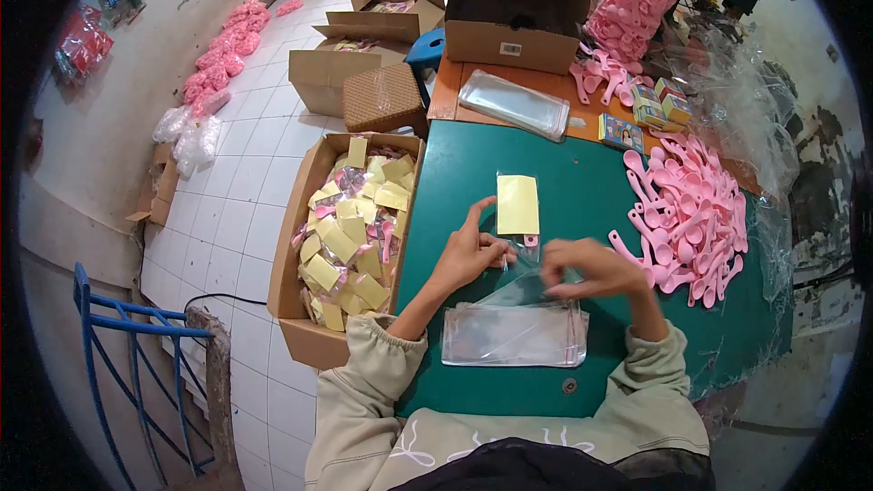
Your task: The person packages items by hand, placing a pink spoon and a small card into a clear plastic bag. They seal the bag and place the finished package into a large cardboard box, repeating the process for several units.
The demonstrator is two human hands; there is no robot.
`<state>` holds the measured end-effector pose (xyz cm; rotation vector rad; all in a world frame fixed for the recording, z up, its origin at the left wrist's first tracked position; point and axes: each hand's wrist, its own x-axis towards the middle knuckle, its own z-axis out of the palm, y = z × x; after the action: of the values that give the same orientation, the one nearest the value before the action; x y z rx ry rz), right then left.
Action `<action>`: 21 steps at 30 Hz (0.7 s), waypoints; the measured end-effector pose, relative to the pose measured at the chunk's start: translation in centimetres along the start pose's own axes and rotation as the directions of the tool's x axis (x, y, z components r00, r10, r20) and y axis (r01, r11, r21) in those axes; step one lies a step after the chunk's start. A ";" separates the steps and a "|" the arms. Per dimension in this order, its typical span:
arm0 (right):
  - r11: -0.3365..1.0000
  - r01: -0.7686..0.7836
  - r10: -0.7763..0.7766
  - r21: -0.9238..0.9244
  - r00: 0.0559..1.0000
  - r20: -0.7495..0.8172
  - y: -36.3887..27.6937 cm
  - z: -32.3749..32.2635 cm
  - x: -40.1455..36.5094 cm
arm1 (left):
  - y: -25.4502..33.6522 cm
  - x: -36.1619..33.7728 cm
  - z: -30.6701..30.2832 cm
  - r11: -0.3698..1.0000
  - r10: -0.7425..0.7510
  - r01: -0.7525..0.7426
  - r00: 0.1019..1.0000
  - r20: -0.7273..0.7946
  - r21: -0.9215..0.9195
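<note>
On the green tabletop lies a clear packet with a pale yellow card and a bit of pink showing at its lower end. My left hand is beside its lower left, index finger stretched along the edge, the other fingers bent near a clear film. My right hand, somewhat blurred, is closed just right of the packet's lower end, over clear plastic; what its fingers grip is hard to make out. Below both hands sits a stack of clear plastic sleeves, a film slanting up from it.
Pink spoons are heaped at the right. An open carton of yellow-carded packets stands left of the table. Behind are more clear sleeves, small boxes, a black-lined carton and a bag of pink spoons.
</note>
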<state>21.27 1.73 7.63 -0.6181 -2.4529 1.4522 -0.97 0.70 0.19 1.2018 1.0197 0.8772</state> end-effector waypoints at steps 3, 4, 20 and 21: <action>0.996 0.040 -0.051 -0.077 0.988 -0.144 0.3 -6.6 -8.1 | 0.2 -0.3 -0.3 0.996 -0.048 0.053 0.996 0.071 -0.068; 0.946 -0.194 0.282 0.259 0.889 -0.362 1.5 -8.3 -13.3 | 0.0 -0.3 -0.3 0.995 -0.051 0.058 0.995 0.086 -0.076; 0.777 -0.252 -0.137 -0.576 0.827 -0.546 4.1 4.4 1.2 | -0.3 -0.4 -0.8 0.957 -0.022 0.060 0.990 0.136 -0.284; 0.779 -0.227 -0.182 -0.584 0.810 -0.558 4.3 4.3 1.5 | -0.1 -0.6 -0.9 0.952 -0.027 0.068 0.990 0.138 -0.298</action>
<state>19.27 0.87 1.70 -1.0395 -2.3363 0.2680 -2.04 0.46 0.17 0.9586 0.7712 0.8681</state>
